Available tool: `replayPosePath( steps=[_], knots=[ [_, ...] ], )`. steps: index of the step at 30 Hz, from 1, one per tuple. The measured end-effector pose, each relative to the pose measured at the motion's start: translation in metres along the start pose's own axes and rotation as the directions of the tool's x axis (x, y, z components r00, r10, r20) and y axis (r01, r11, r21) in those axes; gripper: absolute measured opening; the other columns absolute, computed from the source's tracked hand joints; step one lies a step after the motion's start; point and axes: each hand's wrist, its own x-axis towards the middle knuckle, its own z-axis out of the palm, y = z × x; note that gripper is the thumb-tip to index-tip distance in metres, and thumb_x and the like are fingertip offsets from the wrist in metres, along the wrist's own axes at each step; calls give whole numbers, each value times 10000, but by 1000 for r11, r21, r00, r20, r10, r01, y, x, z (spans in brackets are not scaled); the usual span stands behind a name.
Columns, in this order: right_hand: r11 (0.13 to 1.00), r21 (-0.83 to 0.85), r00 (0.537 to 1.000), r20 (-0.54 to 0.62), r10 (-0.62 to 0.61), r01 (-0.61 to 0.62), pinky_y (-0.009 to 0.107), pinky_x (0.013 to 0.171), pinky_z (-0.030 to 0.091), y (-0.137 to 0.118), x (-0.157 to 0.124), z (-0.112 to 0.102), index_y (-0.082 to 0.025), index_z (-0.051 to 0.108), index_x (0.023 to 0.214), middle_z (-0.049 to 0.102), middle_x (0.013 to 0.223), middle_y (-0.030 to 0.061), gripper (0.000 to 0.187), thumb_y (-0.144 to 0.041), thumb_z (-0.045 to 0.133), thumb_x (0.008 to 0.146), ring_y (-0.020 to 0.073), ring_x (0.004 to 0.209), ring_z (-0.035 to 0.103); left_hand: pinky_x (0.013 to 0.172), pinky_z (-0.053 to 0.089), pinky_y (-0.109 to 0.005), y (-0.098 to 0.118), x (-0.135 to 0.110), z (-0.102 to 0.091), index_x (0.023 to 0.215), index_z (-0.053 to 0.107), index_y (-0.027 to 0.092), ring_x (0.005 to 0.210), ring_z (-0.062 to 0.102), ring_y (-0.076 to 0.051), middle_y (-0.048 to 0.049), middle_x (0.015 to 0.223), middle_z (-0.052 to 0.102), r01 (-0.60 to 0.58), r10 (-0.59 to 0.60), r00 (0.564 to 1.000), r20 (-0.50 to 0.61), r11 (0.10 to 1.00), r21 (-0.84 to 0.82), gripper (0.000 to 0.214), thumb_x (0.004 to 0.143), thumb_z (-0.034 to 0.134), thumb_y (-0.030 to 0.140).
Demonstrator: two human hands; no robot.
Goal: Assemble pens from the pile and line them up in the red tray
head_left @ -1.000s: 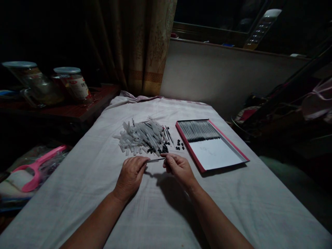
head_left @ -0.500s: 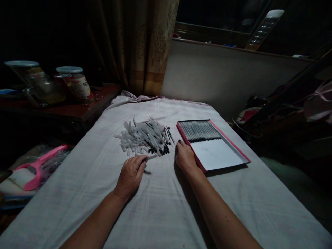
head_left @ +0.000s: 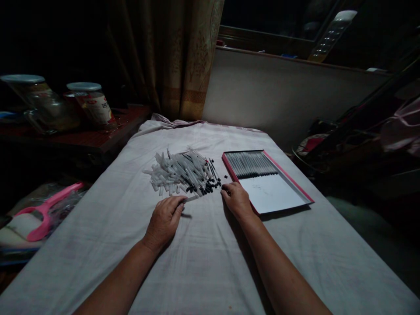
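Pinched in my left hand [head_left: 166, 218] is a translucent pen barrel [head_left: 190, 199], its free end pointing right towards the pile. A heap of translucent pen barrels [head_left: 183, 168] lies on the cloth just beyond, with thin dark refills [head_left: 211, 166] at its right side. Several small black pen caps [head_left: 206, 189] are gathered at the heap's near right edge. My right hand [head_left: 236, 197] rests beside the box's left wall, fingertips closed around a small dark piece that looks like one of these caps, partly hidden. A single loose cap [head_left: 225, 176] lies just beyond those fingers.
A shallow pink-edged box [head_left: 278, 199] holds a row of pens [head_left: 252, 165] in its far half. White cloth [head_left: 197, 271] covers the table. Lidded jars [head_left: 95, 107] stand on a dark side table at left, above a pink-handled object [head_left: 49, 210]. A curtain [head_left: 183, 57] hangs behind.
My right hand has shifted slightly down from the loose black cap, which now shows apart from the fingers. More black caps show left of its fingertips. My left hand keeps holding the barrel.
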Motion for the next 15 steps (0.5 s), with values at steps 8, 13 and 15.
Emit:
replayPosePath(
  steps=[8,13,15],
  knots=[
    [818,570,997,21,74,-72,302,721,482,-10,-17,-3,-188,714,881,704,838,39,145,-273,621,810,177,761,637,831,530,-373,1,0,-2,1073,663,205,929,677,-224,-71,994,738,0,0,1000,23,1000,-8,241,941,473,273],
    [242,891,923,376,76,-383,209,490,413,-29,-48,-5,-196,752,974,716,835,38,403,-425,802,647,92,552,561,825,527,-372,6,0,-4,1085,654,208,913,674,-220,-69,973,735,-54,54,998,27,998,-26,241,952,462,268],
    [128,887,896,439,62,-443,198,481,412,-36,-54,-6,-192,770,918,717,826,42,392,-402,845,596,81,545,559,824,524,-368,9,0,-6,1090,647,204,912,673,-217,-68,975,734,-78,79,997,19,996,-33,234,958,462,261]
  ],
)
